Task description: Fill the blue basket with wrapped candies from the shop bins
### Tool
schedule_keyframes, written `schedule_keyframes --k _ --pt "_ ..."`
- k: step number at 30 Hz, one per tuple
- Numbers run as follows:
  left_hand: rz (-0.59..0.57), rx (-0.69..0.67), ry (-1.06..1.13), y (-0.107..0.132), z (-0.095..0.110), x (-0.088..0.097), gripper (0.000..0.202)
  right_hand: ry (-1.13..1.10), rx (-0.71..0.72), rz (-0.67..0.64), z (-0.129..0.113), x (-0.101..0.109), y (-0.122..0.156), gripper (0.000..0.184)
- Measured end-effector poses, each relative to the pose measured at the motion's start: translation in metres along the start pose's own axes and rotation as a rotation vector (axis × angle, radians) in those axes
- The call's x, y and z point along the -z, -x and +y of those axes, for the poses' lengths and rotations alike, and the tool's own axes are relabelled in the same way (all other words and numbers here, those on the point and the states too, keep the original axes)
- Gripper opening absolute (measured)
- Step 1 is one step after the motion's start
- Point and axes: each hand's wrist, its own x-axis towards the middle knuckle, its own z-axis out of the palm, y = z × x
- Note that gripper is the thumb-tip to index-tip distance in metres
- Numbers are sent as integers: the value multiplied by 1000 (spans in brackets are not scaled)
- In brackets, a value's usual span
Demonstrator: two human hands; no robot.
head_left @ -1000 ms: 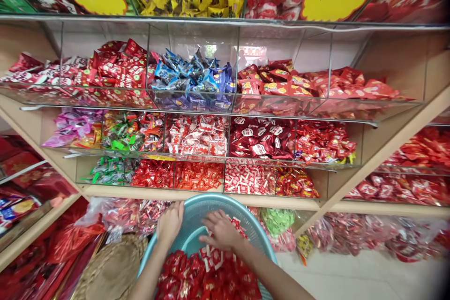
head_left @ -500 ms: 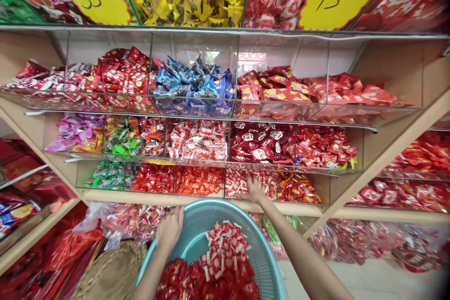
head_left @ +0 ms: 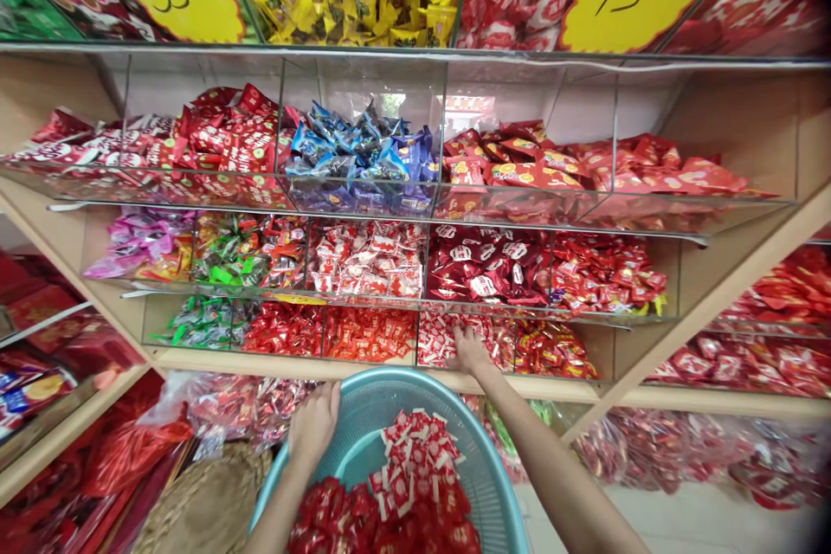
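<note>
The rim of a teal plastic basket (head_left: 383,381) is gripped by the left hand (head_left: 313,422). Ahead of it, wrapped red-and-white sweets (head_left: 441,339) in a low shelf bin are reached by the right hand (head_left: 468,351); whether they are grasped cannot be told.

My right hand (head_left: 468,351) enters through the narrow slot between the front lip of the lower acrylic bin (head_left: 370,358) and the bin row above (head_left: 486,305). The rim of the teal basket (head_left: 415,383) sits just below that lip. My left hand (head_left: 314,426) rests on the rim, with bagged sweets (head_left: 247,407) beside it, obstructing leftward passage. A woven tray (head_left: 208,493) lies lower left.
</note>
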Motion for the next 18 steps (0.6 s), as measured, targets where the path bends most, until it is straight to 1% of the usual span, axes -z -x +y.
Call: schedule_keyframes --k 5,9,13,18 --pt "-5 5 3 1 1 2 51 -39 50 11 -2 2 0 67" --pt "-20 12 10 1 1 3 52 -162 69 55 4 0 2 55" --pt "-30 23 17 1 2 4 52 -374 55 112 20 0 -1 48" --pt "-25 22 22 1 3 4 53 -768 -34 216 36 0 -8 53"
